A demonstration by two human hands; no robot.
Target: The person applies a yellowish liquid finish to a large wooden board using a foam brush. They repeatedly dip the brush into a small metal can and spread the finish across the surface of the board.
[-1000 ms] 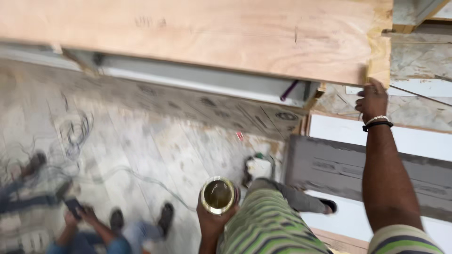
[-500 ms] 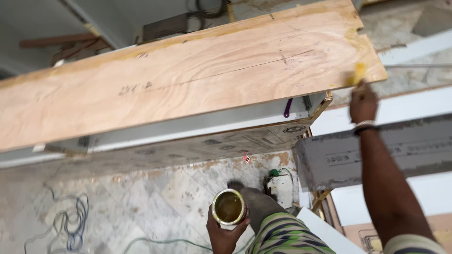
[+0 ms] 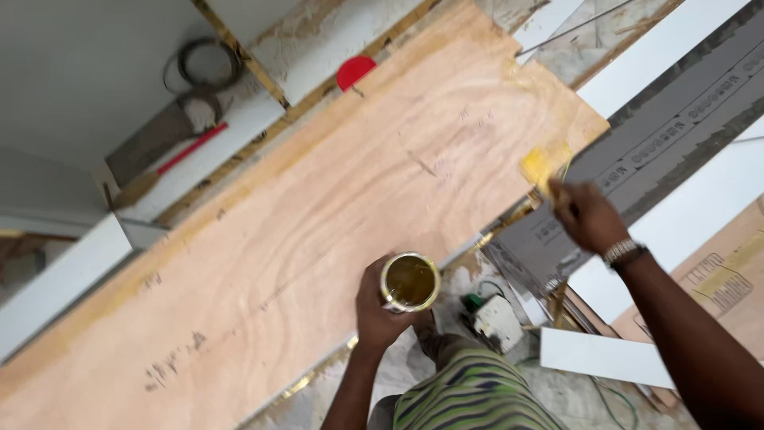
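Observation:
A long plywood board point(image 3: 318, 215) runs diagonally across the head view. My left hand point(image 3: 376, 306) grips a small open tin point(image 3: 410, 282) of yellow-brown liquid at the board's near edge. My right hand point(image 3: 587, 216), with a bracelet at the wrist, holds a brush whose yellow-smeared head point(image 3: 544, 165) rests at the board's right edge, near the corner. The brush handle is hidden inside my fingers.
Grey and white panels point(image 3: 676, 127) lie to the right of the board. A white power socket box point(image 3: 498, 322) sits on the floor below. A red round object point(image 3: 355, 72), a red-handled tool point(image 3: 171, 163) and a coil of wire point(image 3: 203, 68) lie beyond the board.
The view has swung so the board fills the frame and runs diagonally. My right hand has come down with the brush to the board's right edge. The tin stays in my left hand.

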